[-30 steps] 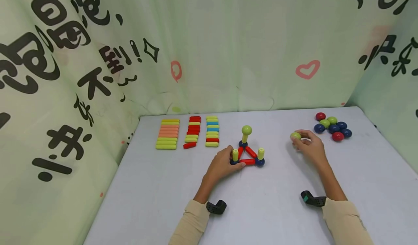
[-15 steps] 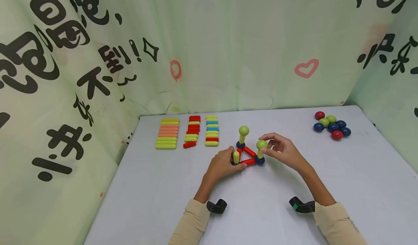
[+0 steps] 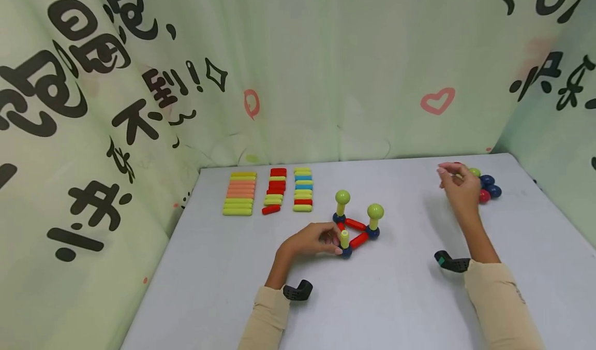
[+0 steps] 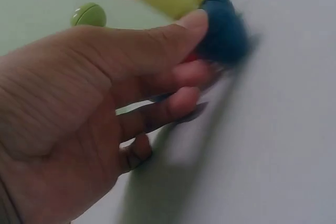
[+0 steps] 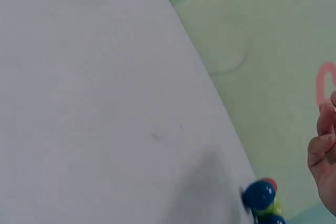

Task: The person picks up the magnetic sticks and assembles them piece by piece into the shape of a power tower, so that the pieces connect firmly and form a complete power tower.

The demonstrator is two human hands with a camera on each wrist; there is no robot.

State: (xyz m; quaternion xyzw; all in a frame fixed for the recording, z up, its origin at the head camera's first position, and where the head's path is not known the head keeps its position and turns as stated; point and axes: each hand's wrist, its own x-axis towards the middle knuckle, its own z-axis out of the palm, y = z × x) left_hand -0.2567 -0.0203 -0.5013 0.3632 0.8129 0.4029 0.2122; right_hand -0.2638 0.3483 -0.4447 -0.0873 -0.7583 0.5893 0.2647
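Observation:
A triangular toy frame stands on the table: red rods (image 3: 358, 241) join blue balls (image 3: 346, 252) at the corners, and light green rods (image 3: 344, 239) rise from them. Green balls (image 3: 375, 211) cap the far and right uprights; the near upright has a bare top. My left hand (image 3: 309, 242) holds the near corner, its thumb pressed on the blue ball (image 4: 224, 32) in the left wrist view. My right hand (image 3: 465, 197) hovers at the loose balls (image 3: 494, 190), fingers loosely bent, with nothing visible in them. It partly hides the pile.
Rows of short rods lie at the back left: yellow and orange ones (image 3: 240, 194), red and yellow ones (image 3: 276, 188), and yellow, blue and red ones (image 3: 302, 189). A printed curtain (image 3: 298, 70) hangs behind the table (image 3: 223, 288).
My right hand carried a green ball to the right upright, left it on top and went back right to the pile. My left hand turned the frame, bringing its held corner nearer.

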